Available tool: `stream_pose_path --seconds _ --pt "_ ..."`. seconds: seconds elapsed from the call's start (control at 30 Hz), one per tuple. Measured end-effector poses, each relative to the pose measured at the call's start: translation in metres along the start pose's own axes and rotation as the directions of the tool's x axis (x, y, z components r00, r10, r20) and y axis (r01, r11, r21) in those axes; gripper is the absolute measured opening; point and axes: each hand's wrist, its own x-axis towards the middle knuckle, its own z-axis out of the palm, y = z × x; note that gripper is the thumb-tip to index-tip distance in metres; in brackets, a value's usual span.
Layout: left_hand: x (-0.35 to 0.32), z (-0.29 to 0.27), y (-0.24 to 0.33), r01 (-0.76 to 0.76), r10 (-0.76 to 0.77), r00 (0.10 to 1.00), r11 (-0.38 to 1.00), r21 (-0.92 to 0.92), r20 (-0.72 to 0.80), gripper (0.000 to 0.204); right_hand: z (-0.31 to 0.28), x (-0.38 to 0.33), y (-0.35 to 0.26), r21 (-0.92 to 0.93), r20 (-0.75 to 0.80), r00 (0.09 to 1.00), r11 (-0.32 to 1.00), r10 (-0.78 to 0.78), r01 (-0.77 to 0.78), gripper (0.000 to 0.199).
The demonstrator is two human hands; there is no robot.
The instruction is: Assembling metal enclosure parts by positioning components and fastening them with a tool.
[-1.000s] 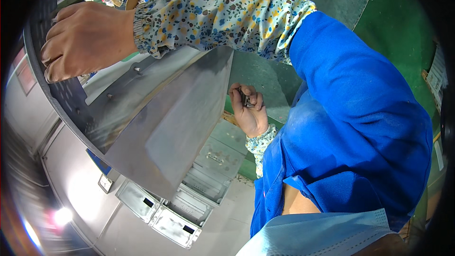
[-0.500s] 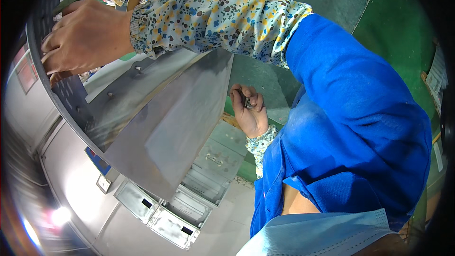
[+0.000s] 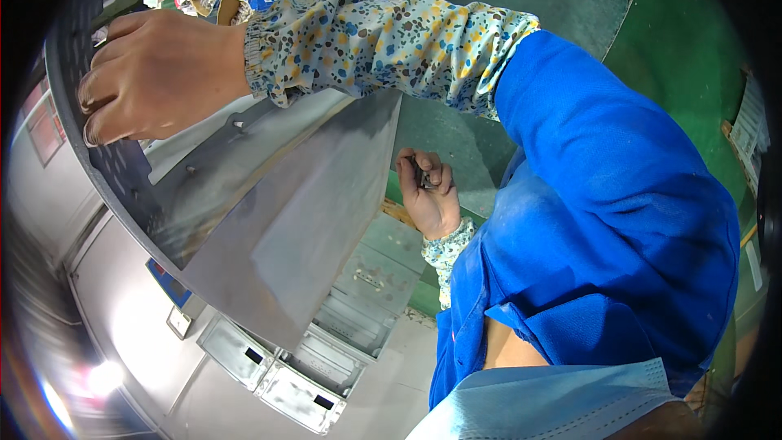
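A large grey metal panel (image 3: 314,220) slants before the person. Over its upper-left edge, the right hand (image 3: 167,73) bends its fingers, perhaps for steadiness; whether they grip anything is hidden. Just right of the panel, the left hand (image 3: 432,202) curls around small metal pieces (image 3: 424,182), seemingly so none drop.

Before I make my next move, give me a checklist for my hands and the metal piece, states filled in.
1. Left hand holding small metal pieces: ok.
2. Count of those pieces: cannot tell, partly covered.
3. Right hand at the curved rim of the large grey metal piece: ok.
4. What the right hand grips: cannot tell, hidden.
5. Hands apart: ok.
6. Right sleeve cuff back at the wrist: ok.
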Motion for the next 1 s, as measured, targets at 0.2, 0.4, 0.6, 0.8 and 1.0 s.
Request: stream_pose_path --seconds 0.2,0.4,0.6,0.8,1.0 --pt "0.000 0.006 0.000 0.019 -0.020 0.999 1.000 -0.019 -0.026 0.016 0.007 0.007 0.003 -0.097 -0.065 0.998 0.995 -0.013 0.007 0.014" --pt "-0.001 0.008 0.000 0.019 -0.019 0.999 1.000 -0.019 -0.035 0.016 0.006 0.009 0.003 -0.166 -0.052 0.998 0.986 -0.019 0.010 0.013" --pt "-0.002 0.008 -0.001 0.018 -0.018 1.000 1.000 -0.013 -0.006 0.014 0.009 0.010 0.005 -0.089 -0.117 0.993 0.996 -0.009 -0.001 0.013" --pt "-0.001 0.016 -0.001 0.023 -0.024 0.998 0.999 -0.023 -0.057 0.020 -0.001 0.011 0.014 -0.066 0.023 1.000 0.998 0.020 -0.018 0.014" --pt "-0.004 0.006 0.005 -0.106 0.099 0.993 0.989 0.100 0.069 0.033 -0.071 -0.023 -0.016 0.223 0.385 0.911 0.944 0.145 -0.244 0.017"
